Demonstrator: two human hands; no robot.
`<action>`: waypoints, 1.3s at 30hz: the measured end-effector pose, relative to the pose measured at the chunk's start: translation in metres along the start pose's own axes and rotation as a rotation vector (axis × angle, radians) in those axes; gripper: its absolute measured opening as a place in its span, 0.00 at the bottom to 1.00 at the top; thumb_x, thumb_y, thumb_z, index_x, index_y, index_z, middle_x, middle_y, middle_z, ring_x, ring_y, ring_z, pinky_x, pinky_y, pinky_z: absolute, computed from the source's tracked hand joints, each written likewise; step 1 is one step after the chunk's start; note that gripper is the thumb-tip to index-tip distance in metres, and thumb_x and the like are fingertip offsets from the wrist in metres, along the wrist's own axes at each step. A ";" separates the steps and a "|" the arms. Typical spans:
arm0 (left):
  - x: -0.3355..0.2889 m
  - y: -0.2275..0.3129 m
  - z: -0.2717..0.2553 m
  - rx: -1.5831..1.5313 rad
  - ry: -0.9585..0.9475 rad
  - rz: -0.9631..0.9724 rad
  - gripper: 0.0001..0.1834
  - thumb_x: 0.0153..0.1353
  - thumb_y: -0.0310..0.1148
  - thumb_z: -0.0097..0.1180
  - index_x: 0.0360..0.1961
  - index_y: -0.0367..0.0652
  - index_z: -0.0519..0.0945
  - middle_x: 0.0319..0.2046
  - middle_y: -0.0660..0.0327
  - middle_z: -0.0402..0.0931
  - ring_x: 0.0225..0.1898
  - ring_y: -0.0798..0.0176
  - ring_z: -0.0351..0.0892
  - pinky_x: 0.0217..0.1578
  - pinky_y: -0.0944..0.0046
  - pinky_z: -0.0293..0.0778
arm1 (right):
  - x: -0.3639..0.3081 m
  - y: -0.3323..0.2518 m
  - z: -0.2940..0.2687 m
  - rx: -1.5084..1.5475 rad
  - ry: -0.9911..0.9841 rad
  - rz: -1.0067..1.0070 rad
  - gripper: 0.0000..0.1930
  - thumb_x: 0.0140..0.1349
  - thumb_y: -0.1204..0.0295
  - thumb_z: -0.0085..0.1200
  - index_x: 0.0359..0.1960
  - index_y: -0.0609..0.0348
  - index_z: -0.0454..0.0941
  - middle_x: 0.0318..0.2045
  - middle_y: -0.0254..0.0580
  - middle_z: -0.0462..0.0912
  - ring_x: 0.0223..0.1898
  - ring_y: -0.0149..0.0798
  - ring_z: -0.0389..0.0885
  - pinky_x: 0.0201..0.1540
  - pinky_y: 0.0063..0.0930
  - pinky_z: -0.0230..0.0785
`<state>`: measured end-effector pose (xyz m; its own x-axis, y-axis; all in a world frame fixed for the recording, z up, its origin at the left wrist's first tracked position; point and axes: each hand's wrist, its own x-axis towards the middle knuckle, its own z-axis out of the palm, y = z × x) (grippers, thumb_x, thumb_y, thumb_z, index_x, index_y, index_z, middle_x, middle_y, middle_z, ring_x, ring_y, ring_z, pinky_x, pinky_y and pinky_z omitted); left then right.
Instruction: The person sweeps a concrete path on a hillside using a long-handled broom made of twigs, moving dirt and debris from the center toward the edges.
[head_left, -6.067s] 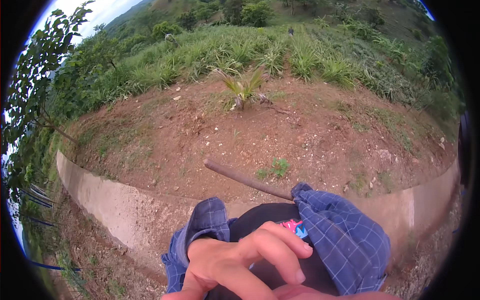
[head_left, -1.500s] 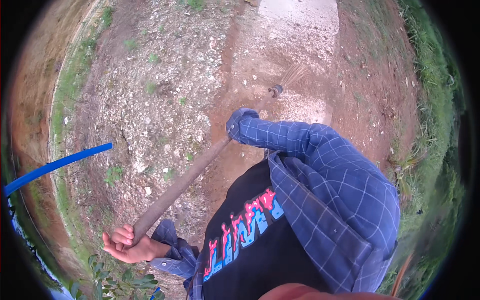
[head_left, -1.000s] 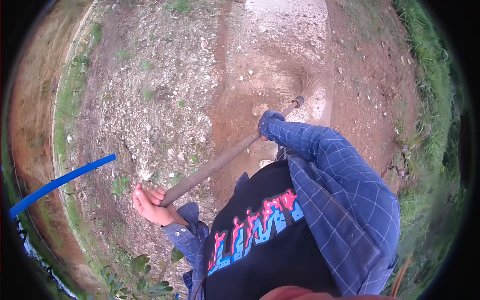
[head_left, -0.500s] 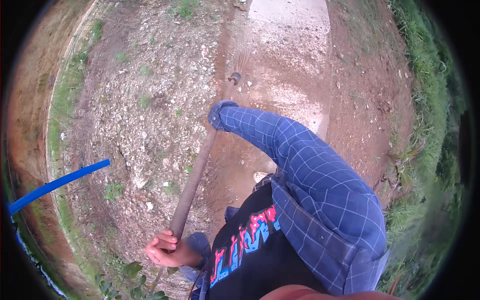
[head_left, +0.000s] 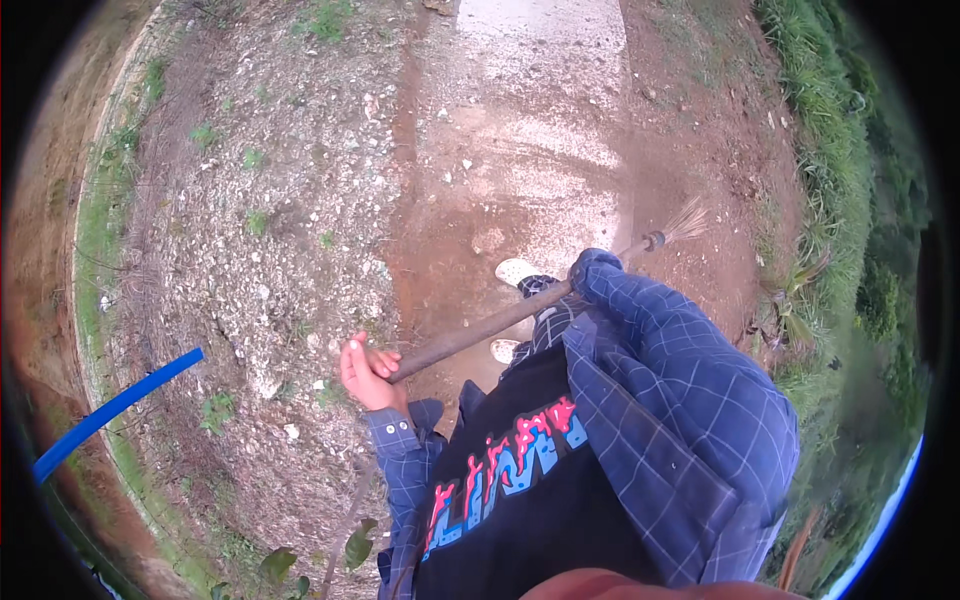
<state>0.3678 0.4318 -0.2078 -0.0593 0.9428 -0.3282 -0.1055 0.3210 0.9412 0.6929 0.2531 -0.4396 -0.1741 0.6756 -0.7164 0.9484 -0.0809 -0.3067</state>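
Note:
A long-handled broom (head_left: 485, 332) slants across in front of my body, its brown stick rising from lower left to upper right. Thin straw-coloured bristles (head_left: 688, 218) fan out beyond a dark binding at the far right end. My left hand (head_left: 368, 375) is closed loosely about the near end of the stick, its fingertips pointing up past it. Farther along, the stick passes under the cuff of my right sleeve (head_left: 597, 262). That cuff covers my right hand, which grips the stick there; its fingers are hidden. The bristles are over brown soil beside the pale paved strip.
A pale paved strip (head_left: 540, 60), partly covered with dirt, runs ahead. Stony ground (head_left: 290, 200) lies to the left, and tall grass (head_left: 825, 180) borders the right. My light shoes (head_left: 515, 271) are below the stick. A blue bar (head_left: 120, 415) juts in at left.
The broom has swung to the right, its bristles moving from the paved strip's left side to the soil on its right. My right arm has drawn back and right; my left hand has risen slightly.

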 end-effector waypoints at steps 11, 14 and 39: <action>-0.069 0.079 -0.053 -0.078 0.099 0.453 0.20 0.66 0.45 0.34 0.34 0.41 0.72 0.08 0.69 0.54 0.12 0.72 0.59 0.26 0.65 0.69 | 0.052 -0.080 -0.173 -0.103 0.349 -0.067 0.04 0.43 0.70 0.57 0.22 0.51 0.82 0.20 0.36 0.81 0.24 0.39 0.80 0.22 0.36 0.72; -0.079 0.094 -0.029 0.022 0.132 0.645 0.20 0.66 0.44 0.34 0.31 0.41 0.72 0.09 0.69 0.56 0.14 0.72 0.59 0.28 0.65 0.68 | 0.089 -0.101 -0.241 -0.143 0.418 -0.232 0.04 0.47 0.67 0.55 0.23 0.49 0.80 0.25 0.38 0.82 0.30 0.42 0.81 0.29 0.34 0.74; -0.017 0.093 0.060 -0.166 -0.455 0.581 0.25 0.67 0.47 0.29 0.38 0.39 0.74 0.09 0.66 0.58 0.15 0.70 0.63 0.28 0.62 0.69 | 0.002 0.025 -0.142 0.342 0.385 0.354 0.20 0.34 0.64 0.66 0.35 0.45 0.80 0.35 0.38 0.80 0.42 0.41 0.78 0.46 0.32 0.70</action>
<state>0.4181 0.4513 -0.1100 0.2611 0.9118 0.3170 -0.3325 -0.2234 0.9163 0.7540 0.3566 -0.3595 0.3038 0.7751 -0.5539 0.7812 -0.5355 -0.3209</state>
